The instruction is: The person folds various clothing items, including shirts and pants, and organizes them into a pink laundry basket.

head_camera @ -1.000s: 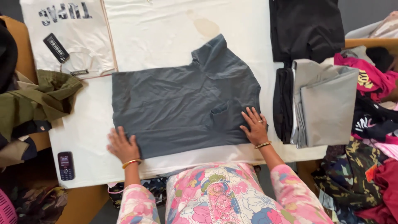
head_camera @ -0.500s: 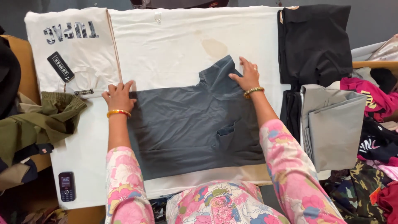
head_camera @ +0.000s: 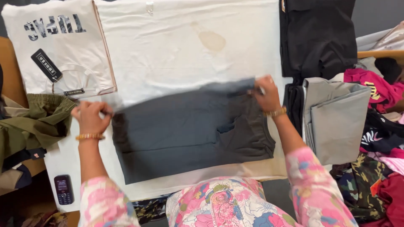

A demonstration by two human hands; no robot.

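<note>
A dark grey shirt [head_camera: 176,134] with a chest pocket lies on a table covered with a white cloth [head_camera: 168,54]. My left hand [head_camera: 90,115] pinches the shirt's far left corner. At the far right corner my right hand [head_camera: 265,94] grips the blurred far edge, lifted off the cloth and coming toward me. Both wrists wear beaded bracelets, and the sleeves are pink with flowers.
A folded white printed shirt with a black tag [head_camera: 59,50] lies at far left. A black garment [head_camera: 317,38] and folded grey clothes [head_camera: 336,117] sit at right, beside a colourful pile [head_camera: 378,143]. Olive clothes [head_camera: 33,122] and a small phone [head_camera: 64,189] lie at left.
Both hands went from the shirt's near edge to its far edge, took hold of the far corners and now pull that edge toward me, so the shirt looks shorter.
</note>
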